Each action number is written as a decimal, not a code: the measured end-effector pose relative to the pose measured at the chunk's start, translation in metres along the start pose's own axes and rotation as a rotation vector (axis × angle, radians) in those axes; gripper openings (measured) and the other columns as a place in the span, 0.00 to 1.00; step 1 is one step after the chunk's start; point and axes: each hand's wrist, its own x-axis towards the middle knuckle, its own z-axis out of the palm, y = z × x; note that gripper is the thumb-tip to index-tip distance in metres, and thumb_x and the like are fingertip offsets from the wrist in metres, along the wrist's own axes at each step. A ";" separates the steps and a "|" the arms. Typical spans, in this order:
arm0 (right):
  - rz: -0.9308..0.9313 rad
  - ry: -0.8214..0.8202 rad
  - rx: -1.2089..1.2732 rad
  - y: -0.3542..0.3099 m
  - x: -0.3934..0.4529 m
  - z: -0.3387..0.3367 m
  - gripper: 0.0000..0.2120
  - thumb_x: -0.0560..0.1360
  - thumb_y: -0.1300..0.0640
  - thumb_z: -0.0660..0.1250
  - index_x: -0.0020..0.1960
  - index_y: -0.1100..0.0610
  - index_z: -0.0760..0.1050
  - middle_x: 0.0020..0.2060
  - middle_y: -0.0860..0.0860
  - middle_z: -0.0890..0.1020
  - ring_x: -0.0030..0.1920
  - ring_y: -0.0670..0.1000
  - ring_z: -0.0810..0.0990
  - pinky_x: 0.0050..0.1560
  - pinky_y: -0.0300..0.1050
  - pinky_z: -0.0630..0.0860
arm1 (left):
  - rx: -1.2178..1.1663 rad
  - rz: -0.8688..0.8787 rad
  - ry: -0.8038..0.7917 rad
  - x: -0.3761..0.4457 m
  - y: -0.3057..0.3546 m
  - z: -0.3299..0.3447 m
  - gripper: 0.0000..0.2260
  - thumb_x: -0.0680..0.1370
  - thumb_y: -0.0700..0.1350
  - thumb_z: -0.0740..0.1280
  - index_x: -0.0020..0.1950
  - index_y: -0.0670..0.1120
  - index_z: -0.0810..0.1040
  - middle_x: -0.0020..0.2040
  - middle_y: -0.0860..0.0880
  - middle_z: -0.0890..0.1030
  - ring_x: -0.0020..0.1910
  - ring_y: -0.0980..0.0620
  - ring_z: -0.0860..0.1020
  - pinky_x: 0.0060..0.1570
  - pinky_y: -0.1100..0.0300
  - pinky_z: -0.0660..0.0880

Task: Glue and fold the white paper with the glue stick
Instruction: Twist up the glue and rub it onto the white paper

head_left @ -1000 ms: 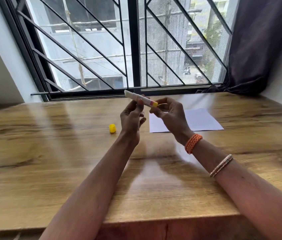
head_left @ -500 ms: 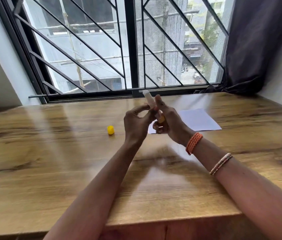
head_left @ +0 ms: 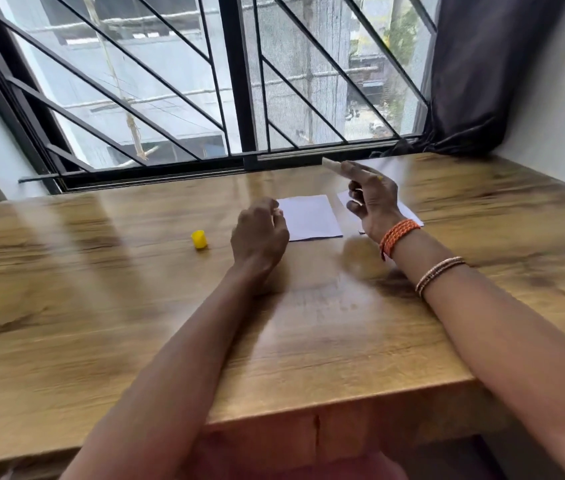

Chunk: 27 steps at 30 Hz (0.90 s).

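Farthest left on the wooden counter (head_left: 108, 306) stands the yellow cap (head_left: 199, 239), set well clear of the work area, likely so it stays out of the way while the glue is in use. Next comes the left hand (head_left: 259, 233), its grip loosely curled and holding nothing, hovering at the left edge of the white paper (head_left: 310, 218), probably placed to pin the sheet down. The paper lies flat between the two hands, its right part hidden behind the right hand (head_left: 373, 199). That hand's grip is closed around the glue stick (head_left: 331, 165), which is raised above the paper's far right corner, the blurred pale end pointing left toward the window, not yet touching the sheet.
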 end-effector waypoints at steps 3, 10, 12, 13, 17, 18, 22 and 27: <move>-0.018 0.062 0.014 0.002 0.010 -0.004 0.06 0.69 0.57 0.75 0.41 0.56 0.78 0.30 0.52 0.72 0.25 0.44 0.66 0.24 0.36 0.65 | 0.114 -0.050 -0.148 0.004 0.017 0.007 0.16 0.78 0.42 0.56 0.65 0.46 0.73 0.61 0.42 0.78 0.60 0.41 0.75 0.57 0.52 0.71; -0.045 0.135 -0.033 0.009 0.017 -0.012 0.27 0.74 0.40 0.66 0.24 0.58 0.80 0.34 0.60 0.78 0.23 0.45 0.64 0.24 0.36 0.65 | 0.304 -0.137 -0.355 0.013 0.051 0.040 0.18 0.81 0.51 0.53 0.65 0.44 0.71 0.66 0.43 0.73 0.66 0.44 0.70 0.63 0.51 0.66; -0.030 0.132 -0.036 0.010 0.021 -0.013 0.25 0.73 0.40 0.67 0.34 0.62 0.84 0.28 0.54 0.73 0.24 0.44 0.64 0.23 0.36 0.66 | 0.374 -0.144 -0.397 0.015 0.051 0.049 0.20 0.81 0.53 0.52 0.66 0.45 0.70 0.68 0.44 0.71 0.69 0.45 0.67 0.67 0.50 0.61; -0.017 0.128 -0.031 0.011 0.023 -0.012 0.26 0.73 0.40 0.68 0.42 0.66 0.83 0.26 0.50 0.69 0.24 0.44 0.64 0.23 0.35 0.66 | 0.399 -0.143 -0.401 0.016 0.048 0.050 0.20 0.81 0.54 0.51 0.67 0.45 0.69 0.69 0.44 0.70 0.70 0.46 0.66 0.69 0.49 0.57; 0.017 0.069 -0.073 0.012 0.025 -0.009 0.29 0.73 0.41 0.69 0.55 0.68 0.79 0.22 0.45 0.66 0.24 0.42 0.65 0.24 0.35 0.67 | 0.423 -0.119 -0.439 0.019 0.038 0.045 0.20 0.80 0.52 0.52 0.68 0.43 0.68 0.70 0.44 0.70 0.72 0.47 0.65 0.74 0.46 0.43; 0.019 0.046 -0.088 0.013 0.023 -0.007 0.28 0.73 0.42 0.69 0.55 0.68 0.79 0.20 0.44 0.66 0.25 0.43 0.65 0.25 0.35 0.68 | 0.421 -0.106 -0.461 0.019 0.037 0.041 0.19 0.80 0.51 0.53 0.67 0.43 0.68 0.69 0.44 0.71 0.71 0.46 0.66 0.73 0.45 0.42; 0.033 -0.034 -0.103 0.013 0.014 0.002 0.19 0.72 0.49 0.73 0.50 0.65 0.78 0.24 0.45 0.69 0.27 0.44 0.67 0.25 0.36 0.69 | 0.463 -0.044 -0.553 0.017 0.030 0.025 0.17 0.80 0.50 0.53 0.64 0.43 0.69 0.65 0.45 0.74 0.69 0.45 0.68 0.71 0.41 0.41; 0.030 -0.147 -0.224 0.016 0.000 0.009 0.20 0.72 0.53 0.73 0.56 0.67 0.78 0.30 0.46 0.71 0.28 0.43 0.69 0.25 0.37 0.69 | 0.419 -0.032 -0.576 0.004 0.016 0.005 0.13 0.80 0.47 0.55 0.63 0.46 0.70 0.64 0.46 0.75 0.67 0.46 0.69 0.72 0.43 0.43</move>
